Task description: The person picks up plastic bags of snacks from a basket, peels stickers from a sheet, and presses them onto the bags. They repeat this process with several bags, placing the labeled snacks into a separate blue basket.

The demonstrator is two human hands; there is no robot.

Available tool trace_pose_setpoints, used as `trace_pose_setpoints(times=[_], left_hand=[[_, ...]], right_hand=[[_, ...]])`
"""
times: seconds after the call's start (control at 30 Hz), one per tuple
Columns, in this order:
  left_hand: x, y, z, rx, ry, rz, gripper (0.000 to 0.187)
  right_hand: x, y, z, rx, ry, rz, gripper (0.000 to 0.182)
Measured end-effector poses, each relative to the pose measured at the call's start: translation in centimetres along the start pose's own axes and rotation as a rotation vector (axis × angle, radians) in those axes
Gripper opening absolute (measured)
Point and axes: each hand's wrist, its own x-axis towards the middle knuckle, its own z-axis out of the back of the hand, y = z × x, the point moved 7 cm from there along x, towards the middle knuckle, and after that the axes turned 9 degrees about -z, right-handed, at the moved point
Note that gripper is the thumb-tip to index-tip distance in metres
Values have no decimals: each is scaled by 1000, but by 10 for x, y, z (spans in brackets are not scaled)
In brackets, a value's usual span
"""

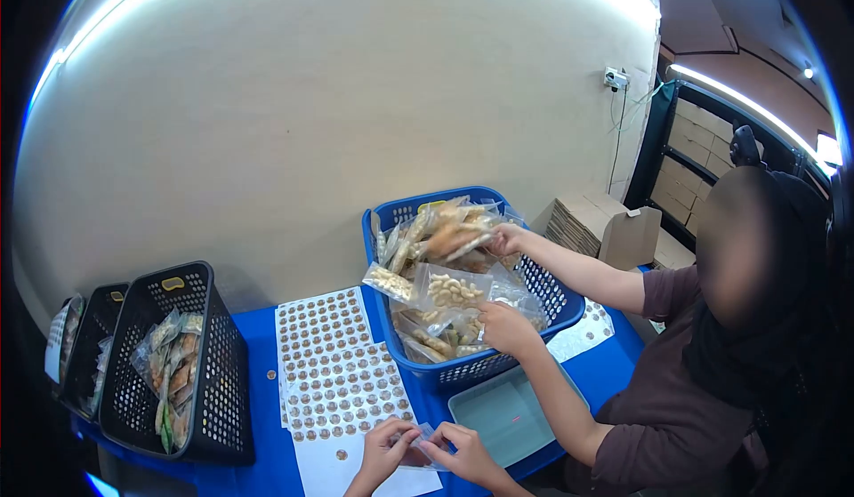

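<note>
Near the table's front edge, my left hand [386, 448] and my right hand [461, 452] pinch a small clear plastic bag [431, 460] between them. Its contents are too small to make out. Under and beyond my hands lie white sheets of round stickers [331, 381], with many small brown labels in rows. The lowest part of the front sheet has one sticker [342, 454] left among bare paper. Just right of my right hand is a shallow grey-green tray [511, 417].
A co-worker on the right has both hands in a blue basket [445, 374] of packed snack bags [454, 290]. Dark baskets [224, 390] holding more bags stand at left. Flattened cardboard [583, 226] leans behind, and a loose sticker [271, 374] lies on the blue table [260, 332].
</note>
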Motion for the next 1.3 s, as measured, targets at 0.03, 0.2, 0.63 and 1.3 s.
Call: trace_pose_setpoints(times=[0.03, 0.2, 0.63, 1.3], left_hand=[[0, -1, 5, 52, -39, -15, 9], [-3, 1, 38, 7, -370, -2, 7], [-32, -19, 178, -170, -1222, -106, 22], [-41, 23, 42, -495, -348, 187, 32]], right_hand=[[1, 0, -3, 8, -16, -16, 20], [-3, 12, -19, -71, -12, 41, 18], [-30, -42, -39, 172, 179, -121, 15], [4, -28, -41, 151, -24, 27, 45]])
